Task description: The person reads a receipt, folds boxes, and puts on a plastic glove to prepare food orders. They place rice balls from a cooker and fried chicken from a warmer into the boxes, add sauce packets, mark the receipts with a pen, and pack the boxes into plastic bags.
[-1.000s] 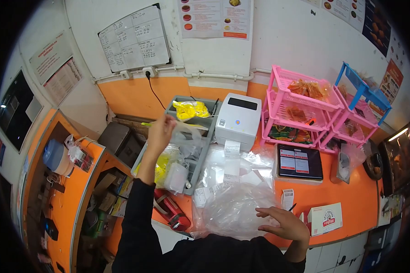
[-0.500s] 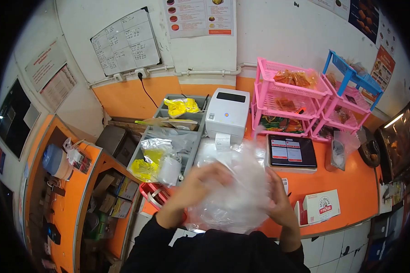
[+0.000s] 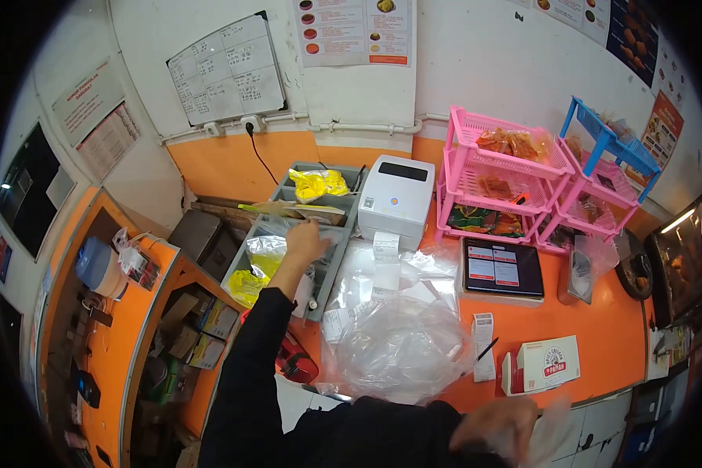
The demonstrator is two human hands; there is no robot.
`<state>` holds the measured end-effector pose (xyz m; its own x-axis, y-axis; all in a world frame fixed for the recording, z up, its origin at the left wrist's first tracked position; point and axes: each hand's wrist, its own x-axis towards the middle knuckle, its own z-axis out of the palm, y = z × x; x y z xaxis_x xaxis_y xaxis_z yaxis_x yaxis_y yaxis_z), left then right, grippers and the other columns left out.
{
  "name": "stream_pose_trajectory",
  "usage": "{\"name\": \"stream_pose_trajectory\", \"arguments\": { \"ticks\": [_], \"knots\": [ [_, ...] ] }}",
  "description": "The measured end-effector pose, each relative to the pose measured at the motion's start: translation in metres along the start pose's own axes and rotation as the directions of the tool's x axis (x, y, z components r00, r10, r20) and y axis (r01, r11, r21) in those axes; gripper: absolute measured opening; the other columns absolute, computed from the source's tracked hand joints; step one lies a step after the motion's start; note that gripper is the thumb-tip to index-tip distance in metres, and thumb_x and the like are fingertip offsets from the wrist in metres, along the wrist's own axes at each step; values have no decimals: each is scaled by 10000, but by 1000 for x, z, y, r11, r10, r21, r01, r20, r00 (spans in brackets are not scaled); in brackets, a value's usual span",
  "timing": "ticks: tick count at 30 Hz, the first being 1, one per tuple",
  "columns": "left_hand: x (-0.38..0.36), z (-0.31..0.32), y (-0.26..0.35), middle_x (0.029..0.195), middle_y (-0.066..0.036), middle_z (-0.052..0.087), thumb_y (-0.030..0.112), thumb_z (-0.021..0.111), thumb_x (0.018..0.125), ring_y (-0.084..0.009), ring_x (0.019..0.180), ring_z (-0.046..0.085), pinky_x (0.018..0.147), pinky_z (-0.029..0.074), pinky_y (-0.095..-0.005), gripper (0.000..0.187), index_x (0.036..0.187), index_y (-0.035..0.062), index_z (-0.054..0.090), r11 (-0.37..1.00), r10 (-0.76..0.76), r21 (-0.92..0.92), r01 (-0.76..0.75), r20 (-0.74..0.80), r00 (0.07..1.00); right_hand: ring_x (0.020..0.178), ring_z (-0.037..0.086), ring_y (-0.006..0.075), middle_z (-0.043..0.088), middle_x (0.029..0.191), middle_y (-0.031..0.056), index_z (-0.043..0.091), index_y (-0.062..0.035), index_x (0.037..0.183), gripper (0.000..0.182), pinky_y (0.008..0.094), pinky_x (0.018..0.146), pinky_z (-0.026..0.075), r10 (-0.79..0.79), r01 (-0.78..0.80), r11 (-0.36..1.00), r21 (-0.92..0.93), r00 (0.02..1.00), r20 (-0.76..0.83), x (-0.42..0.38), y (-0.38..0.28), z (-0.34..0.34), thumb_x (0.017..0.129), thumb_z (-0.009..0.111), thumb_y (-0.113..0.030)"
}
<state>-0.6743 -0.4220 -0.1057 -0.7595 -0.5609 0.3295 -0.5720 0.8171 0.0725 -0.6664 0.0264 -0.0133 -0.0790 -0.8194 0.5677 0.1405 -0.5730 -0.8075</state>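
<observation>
My left hand (image 3: 306,243) reaches into the grey divided tray (image 3: 329,269), over clear plastic bags beside yellow packaging (image 3: 310,184); its fingertips are hidden in there. Near the bottom right, my right hand (image 3: 501,427) is blurred, with a clear plastic bag (image 3: 552,429) in its fingers. A pile of clear plastic bags (image 3: 402,347) lies on the orange counter in front of me. Paper receipts (image 3: 386,269) lie on and under the plastic, one hanging from the white label printer (image 3: 396,199).
A tablet (image 3: 501,267) stands right of the printer, below pink racks (image 3: 507,175) of packed food. A printed box (image 3: 546,365), a receipt with a pen (image 3: 483,347) and a red object (image 3: 296,359) are on the counter. Shelves (image 3: 144,312) stand left.
My left hand has moved from the plastic up into the grey tray. My right hand has moved down to the right, past the counter edge, with a clear bag. The bag pile lies untouched.
</observation>
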Motion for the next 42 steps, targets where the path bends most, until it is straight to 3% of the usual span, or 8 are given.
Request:
{"name": "stream_pose_trajectory", "arguments": {
  "ticks": [5,9,11,14,19,23,37,42],
  "knots": [
    [24,16,-20,783,-136,664,285,667,756,-325,791,640,693,497,-435,192,835,113,698,997,-31,-61,37,84,996,700,605,246,586,787,165,601,45,811,343,313,593,501,-46,138,983,-119,821,569,-26,-10,-21,879,605,-291],
    [20,-5,-22,770,-147,658,256,630,789,-337,758,637,677,496,-437,169,855,115,696,970,-71,-235,60,-38,997,672,579,182,580,750,129,617,36,781,219,271,574,446,-151,2,971,-240,779,-608,-11,-12,19,839,593,-174],
    [21,-8,-30,774,-156,653,237,622,803,-336,724,636,674,497,-414,170,852,86,683,961,-76,-273,50,-88,993,622,547,149,556,697,81,630,18,838,179,242,562,420,295,-378,911,164,321,-900,13,-17,11,857,568,-148],
    [25,-3,-53,754,-121,672,150,615,820,-240,697,658,630,498,-340,127,831,37,671,899,-27,-436,-30,-124,992,616,523,96,530,666,34,607,-15,855,91,214,542,398,-210,-433,396,-810,816,-539,-5,32,-39,822,605,-100],
    [22,-19,-71,758,-59,664,-11,595,803,-73,725,617,636,469,-198,34,830,-3,614,363,-49,-932,-10,-30,998,594,532,175,503,640,11,614,-41,943,252,272,565,434,20,-646,623,-441,577,-817,12,73,-34,706,652,37],
    [7,-69,-58,933,-128,656,122,482,909,-168,731,636,660,492,-263,106,980,68,423,58,-130,-987,149,140,982,806,572,227,586,874,88,605,-54,977,199,322,692,479,134,-463,293,-836,886,-444,6,127,-46,779,611,-37],
    [-162,-113,90,1036,-199,557,103,449,939,-319,1021,554,897,410,-379,94,956,21,408,213,419,-900,-381,-268,868,939,598,237,625,989,117,624,-46,1053,218,307,835,456,243,-662,472,-582,733,-636,-14,23,-29,845,609,-111],
    [-195,-44,140,911,-233,605,134,506,897,-408,884,586,784,458,-440,160,966,-1,455,664,623,-734,-144,436,650,896,610,224,639,944,121,619,6,1000,188,307,796,457,-12,-704,476,-527,594,-804,-56,-18,-33,834,599,-80]
  ]
}}
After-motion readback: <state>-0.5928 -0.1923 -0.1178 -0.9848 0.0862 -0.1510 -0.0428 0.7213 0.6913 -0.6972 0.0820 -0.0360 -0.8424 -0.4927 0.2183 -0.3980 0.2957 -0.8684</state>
